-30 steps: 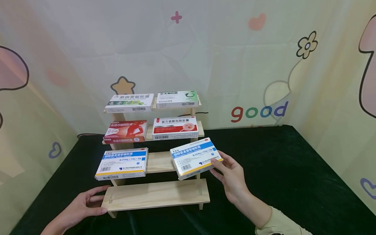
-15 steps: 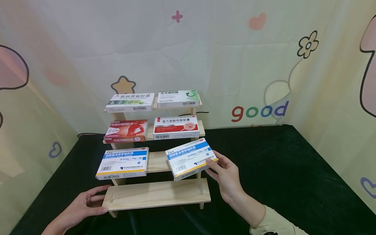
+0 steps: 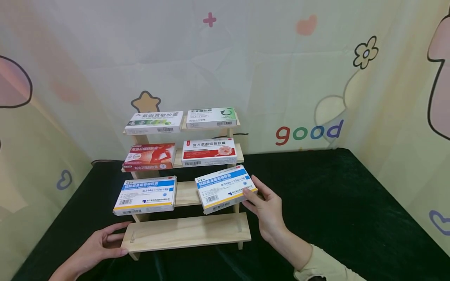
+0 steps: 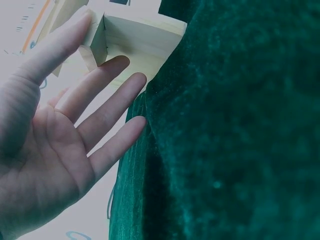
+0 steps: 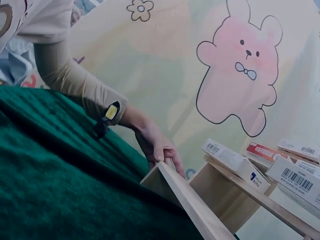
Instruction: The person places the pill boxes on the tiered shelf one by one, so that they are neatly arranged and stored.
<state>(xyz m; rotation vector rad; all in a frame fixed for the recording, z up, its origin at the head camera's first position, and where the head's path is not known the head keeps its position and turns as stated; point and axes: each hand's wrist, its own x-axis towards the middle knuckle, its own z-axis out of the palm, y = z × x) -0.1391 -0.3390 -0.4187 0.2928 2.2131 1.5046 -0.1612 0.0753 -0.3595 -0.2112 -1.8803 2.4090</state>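
Observation:
In the head view, my right hand pinches the right end of a white medicine box with blue and yellow bands. The box sits tilted over the right part of the second-lowest shelf of a wooden stepped rack. Whether it rests on that shelf is unclear. A matching medicine box lies on the same shelf at the left. My left hand holds the left end of the bottom shelf between thumb and index finger; in the left wrist view the other fingers of this hand stretch out loosely.
On the shelf above lie a red medicine box and a red-and-white one. Two white-and-green boxes occupy the top shelf. A dark green velvet cloth covers the table, with a printed curtain behind.
My right hand has shifted the tilted medicine box a little to the left, closer to its match. My left hand stays at the bottom shelf's end.

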